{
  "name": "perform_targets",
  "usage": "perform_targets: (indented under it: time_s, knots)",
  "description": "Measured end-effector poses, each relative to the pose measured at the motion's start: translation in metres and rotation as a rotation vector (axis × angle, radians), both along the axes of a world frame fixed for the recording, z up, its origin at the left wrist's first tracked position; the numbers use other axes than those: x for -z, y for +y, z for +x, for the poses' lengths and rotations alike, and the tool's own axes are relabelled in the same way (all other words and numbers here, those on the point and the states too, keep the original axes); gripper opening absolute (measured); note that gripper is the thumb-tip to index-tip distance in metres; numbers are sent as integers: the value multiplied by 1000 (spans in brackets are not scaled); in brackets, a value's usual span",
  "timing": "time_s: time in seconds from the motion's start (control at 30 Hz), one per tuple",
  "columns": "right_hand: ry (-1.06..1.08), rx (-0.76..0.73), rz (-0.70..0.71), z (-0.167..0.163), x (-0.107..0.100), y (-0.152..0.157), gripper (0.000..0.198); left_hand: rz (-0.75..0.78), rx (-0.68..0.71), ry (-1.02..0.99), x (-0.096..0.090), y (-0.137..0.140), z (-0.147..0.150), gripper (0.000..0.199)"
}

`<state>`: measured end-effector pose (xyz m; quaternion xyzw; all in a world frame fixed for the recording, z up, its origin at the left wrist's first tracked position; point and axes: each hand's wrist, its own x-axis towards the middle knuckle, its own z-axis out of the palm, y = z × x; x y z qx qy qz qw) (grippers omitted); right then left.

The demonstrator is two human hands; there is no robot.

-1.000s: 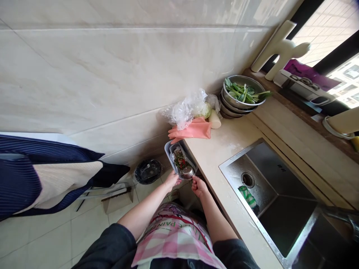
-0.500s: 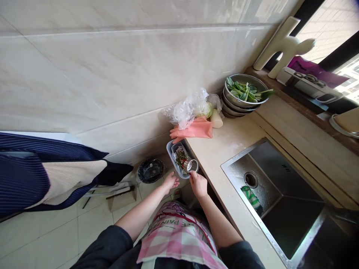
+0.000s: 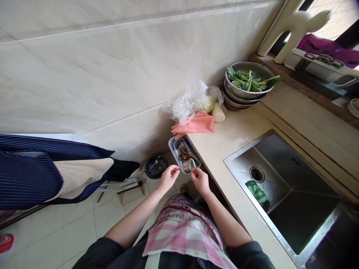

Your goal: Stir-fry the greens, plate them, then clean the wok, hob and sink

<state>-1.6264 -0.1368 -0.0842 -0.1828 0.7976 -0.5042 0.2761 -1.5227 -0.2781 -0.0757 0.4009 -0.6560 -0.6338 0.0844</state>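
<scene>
My right hand (image 3: pixel 201 180) grips the rim of a metal sink strainer (image 3: pixel 187 165), tilted on its side over the grey waste bin (image 3: pixel 171 143). Inside the bin is a clear plastic container with green and red food scraps (image 3: pixel 184 154). Just left of the strainer is my left hand (image 3: pixel 169 177), its fingers curled together and apart from the strainer. Whether anything small is between those fingertips cannot be made out.
Pink rubber gloves (image 3: pixel 200 124) lie at the counter corner beside plastic bags (image 3: pixel 186 106), a cabbage and a pale cut vegetable. Stacked metal bowls (image 3: pixel 244 93) hold leafy greens. A sink (image 3: pixel 291 192) with a green cloth is at right. A black-lined bucket (image 3: pixel 156 167) stands on the floor.
My left hand has risen towards the strainer, and its fingers have curled in. The strainer has turned in my right hand, so its rim shows more edge-on. The view has shifted slightly.
</scene>
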Motion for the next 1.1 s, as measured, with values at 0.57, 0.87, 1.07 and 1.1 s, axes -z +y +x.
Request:
perform_targets:
  time_s: [0.57, 0.87, 1.07, 1.1]
  knots:
    - [426, -26, 116, 16, -10, 3, 9, -507, 306, 60, -23, 0, -26, 7]
    - [766, -124, 321, 13, -5, 16, 19, -353, 203, 92, -22, -8, -33, 6]
    - [970, 18, 308, 10, 0, 22, 19, -221, 143, 126, -23, -19, -45, 23]
    - [987, 42, 310, 10, 0, 23, 18, -221, 134, 126, -22, -22, -47, 25]
